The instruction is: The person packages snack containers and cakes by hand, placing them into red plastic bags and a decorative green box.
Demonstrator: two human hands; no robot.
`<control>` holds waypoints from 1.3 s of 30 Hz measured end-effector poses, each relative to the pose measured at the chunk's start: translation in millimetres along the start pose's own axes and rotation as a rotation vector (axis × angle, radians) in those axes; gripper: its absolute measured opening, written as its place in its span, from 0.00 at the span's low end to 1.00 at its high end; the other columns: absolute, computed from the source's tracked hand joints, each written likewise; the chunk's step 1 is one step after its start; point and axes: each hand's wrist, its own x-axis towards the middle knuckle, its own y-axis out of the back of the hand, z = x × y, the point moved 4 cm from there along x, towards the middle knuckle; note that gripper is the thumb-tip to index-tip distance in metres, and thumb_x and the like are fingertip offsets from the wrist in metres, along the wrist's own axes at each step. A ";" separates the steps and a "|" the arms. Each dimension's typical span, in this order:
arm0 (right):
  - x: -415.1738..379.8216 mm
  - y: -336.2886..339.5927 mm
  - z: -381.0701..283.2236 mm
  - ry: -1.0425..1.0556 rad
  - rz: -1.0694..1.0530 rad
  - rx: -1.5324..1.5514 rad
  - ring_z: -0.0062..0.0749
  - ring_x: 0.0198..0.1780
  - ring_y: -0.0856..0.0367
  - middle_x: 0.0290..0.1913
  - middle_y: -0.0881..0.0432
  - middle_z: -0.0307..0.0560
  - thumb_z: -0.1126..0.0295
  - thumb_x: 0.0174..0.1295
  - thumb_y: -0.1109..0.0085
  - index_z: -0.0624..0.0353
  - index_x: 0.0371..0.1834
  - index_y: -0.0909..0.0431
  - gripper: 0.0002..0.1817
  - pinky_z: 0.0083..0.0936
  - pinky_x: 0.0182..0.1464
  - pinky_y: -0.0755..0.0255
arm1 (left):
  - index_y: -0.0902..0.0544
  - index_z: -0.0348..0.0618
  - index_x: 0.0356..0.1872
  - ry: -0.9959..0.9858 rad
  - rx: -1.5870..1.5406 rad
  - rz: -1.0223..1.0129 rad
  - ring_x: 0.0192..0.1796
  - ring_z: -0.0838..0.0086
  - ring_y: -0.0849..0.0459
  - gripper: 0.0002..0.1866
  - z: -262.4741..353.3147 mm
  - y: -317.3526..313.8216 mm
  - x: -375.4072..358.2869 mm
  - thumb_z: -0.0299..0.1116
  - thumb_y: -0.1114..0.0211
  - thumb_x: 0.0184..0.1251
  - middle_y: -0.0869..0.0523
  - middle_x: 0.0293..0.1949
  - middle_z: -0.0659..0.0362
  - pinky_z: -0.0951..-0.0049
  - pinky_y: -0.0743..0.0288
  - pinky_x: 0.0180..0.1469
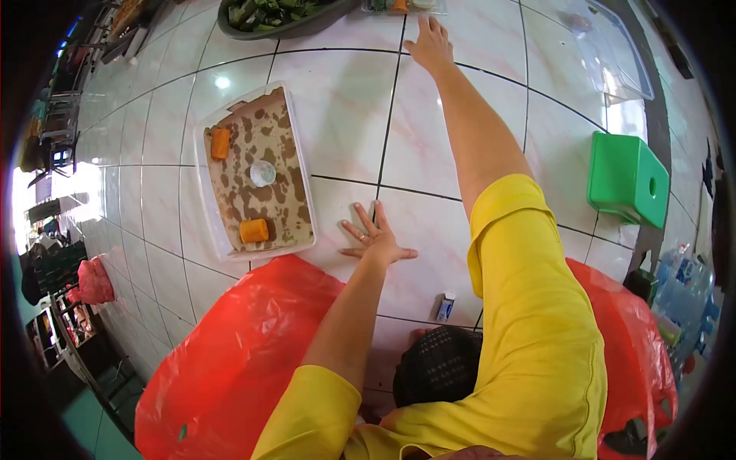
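My left hand (376,244) lies on the tiled floor with its fingers spread, holding nothing. My right hand (431,44) is stretched far forward, fingers extended, just short of a clear plastic tray (414,9) at the top edge; orange and pale items in it are partly cut off. Left of my left hand stands a white plastic container (313,218) lined with stained brown cardboard (264,199). On the cardboard sit two orange blocks (220,143) and a small clear round object (262,173).
A grey basin (307,27) of cut green leaves stands at the top. On the right are a clear bin (613,50), a green stool (629,178) and plastic bottles (682,299). Red plastic bags (238,345) flank me. A small blue-white packet (445,307) lies near my body.
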 end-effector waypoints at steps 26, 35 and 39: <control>-134.8 40.3 -12.5 0.276 -0.180 -0.420 0.38 0.53 0.35 0.54 0.34 0.43 0.53 0.48 0.40 0.48 0.62 0.44 0.37 0.50 0.50 0.42 | 0.76 0.62 0.64 0.011 0.028 -0.149 0.63 0.40 0.86 0.72 -7.7 1.3 6.5 0.58 0.25 0.26 0.87 0.63 0.51 0.22 0.64 0.51; -224.0 69.7 55.7 -0.400 -0.562 0.143 0.43 0.43 0.26 0.41 0.24 0.48 0.47 0.34 0.30 0.62 0.41 0.29 0.35 0.40 0.48 0.35 | 0.70 0.67 0.66 -0.024 -0.034 0.029 0.66 0.45 0.81 0.66 -6.6 -2.6 -15.3 0.51 0.25 0.31 0.82 0.66 0.58 0.27 0.61 0.56; -303.9 80.2 56.0 -0.598 -0.612 0.588 0.35 0.41 0.25 0.36 0.23 0.46 0.58 0.38 0.30 0.61 0.39 0.31 0.28 0.31 0.42 0.31 | 0.45 0.62 0.64 -0.258 -0.271 0.169 0.69 0.47 0.63 0.38 -10.6 -34.5 -32.0 0.32 0.40 0.49 0.66 0.69 0.59 0.29 0.52 0.56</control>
